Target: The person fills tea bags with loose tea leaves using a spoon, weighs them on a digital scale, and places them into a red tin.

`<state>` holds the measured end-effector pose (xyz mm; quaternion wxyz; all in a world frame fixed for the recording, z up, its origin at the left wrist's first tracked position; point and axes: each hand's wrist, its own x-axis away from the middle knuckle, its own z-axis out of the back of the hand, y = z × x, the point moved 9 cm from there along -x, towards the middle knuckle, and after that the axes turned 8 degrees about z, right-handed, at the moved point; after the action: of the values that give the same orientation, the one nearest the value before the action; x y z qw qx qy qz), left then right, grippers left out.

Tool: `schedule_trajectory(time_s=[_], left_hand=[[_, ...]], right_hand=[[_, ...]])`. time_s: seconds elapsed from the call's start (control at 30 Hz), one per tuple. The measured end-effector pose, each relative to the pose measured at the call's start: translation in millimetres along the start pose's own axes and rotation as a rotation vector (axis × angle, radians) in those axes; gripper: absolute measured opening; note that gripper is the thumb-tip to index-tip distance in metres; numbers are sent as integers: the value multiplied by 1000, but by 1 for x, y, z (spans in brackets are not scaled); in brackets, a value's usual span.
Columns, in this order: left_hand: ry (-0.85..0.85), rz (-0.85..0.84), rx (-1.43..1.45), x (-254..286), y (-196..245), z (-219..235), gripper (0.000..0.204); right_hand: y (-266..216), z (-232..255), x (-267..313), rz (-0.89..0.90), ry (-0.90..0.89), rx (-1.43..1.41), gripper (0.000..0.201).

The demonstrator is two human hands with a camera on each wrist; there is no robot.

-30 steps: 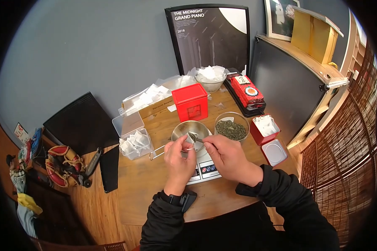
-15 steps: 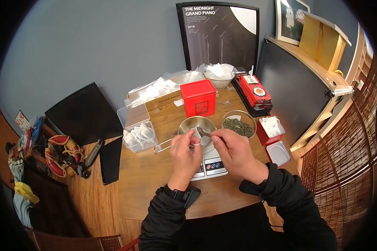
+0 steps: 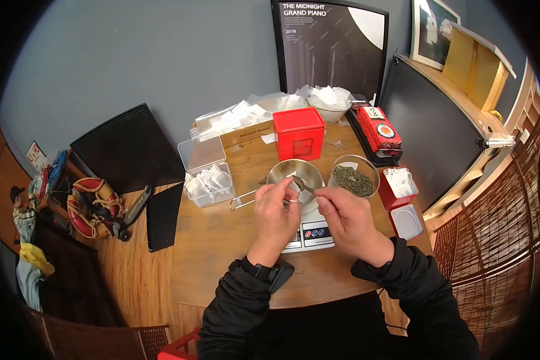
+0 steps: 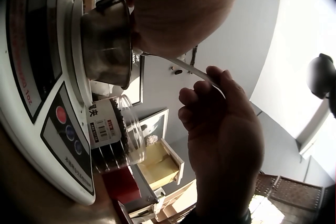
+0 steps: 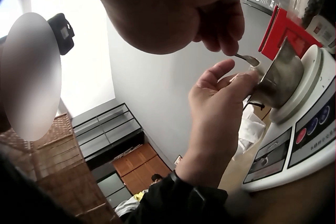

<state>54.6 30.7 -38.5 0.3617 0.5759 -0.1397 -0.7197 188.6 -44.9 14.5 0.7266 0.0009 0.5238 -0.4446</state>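
Note:
Above the steel bowl (image 3: 276, 174), the left hand (image 3: 276, 218) pinches a small white pouch (image 3: 293, 187) between thumb and fingers. A spoon (image 3: 306, 188) is pinched by its handle in the right hand (image 3: 349, 222), its tip at the pouch. In the right wrist view the spoon (image 5: 249, 59) tip meets the left hand's (image 5: 216, 113) fingertips. The bowl (image 4: 107, 45) stands on a white scale (image 4: 79, 155). How much the spoon carries cannot be told. Right of the bowl is a clear container of dried leaves (image 3: 353, 180).
Behind the bowl stands a red tin (image 3: 300, 138). White pouches fill a plastic box (image 3: 210, 183) at left and a red tin (image 3: 400, 183) at right. A red package (image 3: 380, 129) lies on a black tray. The bowl's wire handle (image 3: 246, 200) extends left.
The head view has turned, so the table and hands appear farther right and slightly higher. Both hands keep hold of the pouch and spoon over the bowl, with the spoon tip shifting slightly.

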Motion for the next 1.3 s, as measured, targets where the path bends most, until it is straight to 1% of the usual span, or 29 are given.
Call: schedule_trajectory(time_s=[0.17, 0.23, 0.27, 0.37, 0.47, 0.63, 0.77, 0.83, 0.97, 1.03, 1.1, 1.13, 1.17, 1.23, 1.3], left_hand=[[-17, 35, 8, 1, -4, 0, 36], [-11, 77, 34, 0, -7, 1, 35], [-10, 79, 31, 1, -7, 1, 35], [-7, 68, 28, 0, -7, 1, 37], [27, 107, 80, 0, -11, 1, 38], [15, 176, 106, 1, -18, 1, 38], [9, 181, 112, 0, -19, 0, 38], [19, 175, 127, 0, -18, 2, 37], [35, 158, 172, -1, -18, 4, 36], [4, 131, 89, -1, -16, 3, 36], [14, 112, 97, -3, -9, 7, 36], [21, 97, 104, -5, -6, 9, 37], [11, 92, 107, -5, -6, 7, 37], [-7, 109, 56, -4, -10, 5, 37], [-6, 111, 52, -5, -10, 7, 37]], right_hand=[[3, 0, 4, -27, -17, -13, 10], [4, 4, 6, -35, 38, -26, 10], [5, 4, 6, -36, 36, -29, 10], [3, 5, 8, -14, 33, -29, 11], [1, 2, 9, 26, -12, -18, 12], [4, 10, 16, 25, 76, -57, 13], [8, 12, 19, 6, 70, -80, 14], [16, 18, 21, -45, 136, -101, 16], [42, 11, 25, -98, 182, -133, 18], [41, 5, 22, -70, 152, -122, 18], [43, 2, 21, -53, 159, -118, 18], [44, -1, 21, -65, 135, -106, 19], [46, -4, 23, -81, 110, -94, 20], [47, -5, 26, -57, 129, -92, 20], [54, -3, 29, -135, 153, -132, 21]])
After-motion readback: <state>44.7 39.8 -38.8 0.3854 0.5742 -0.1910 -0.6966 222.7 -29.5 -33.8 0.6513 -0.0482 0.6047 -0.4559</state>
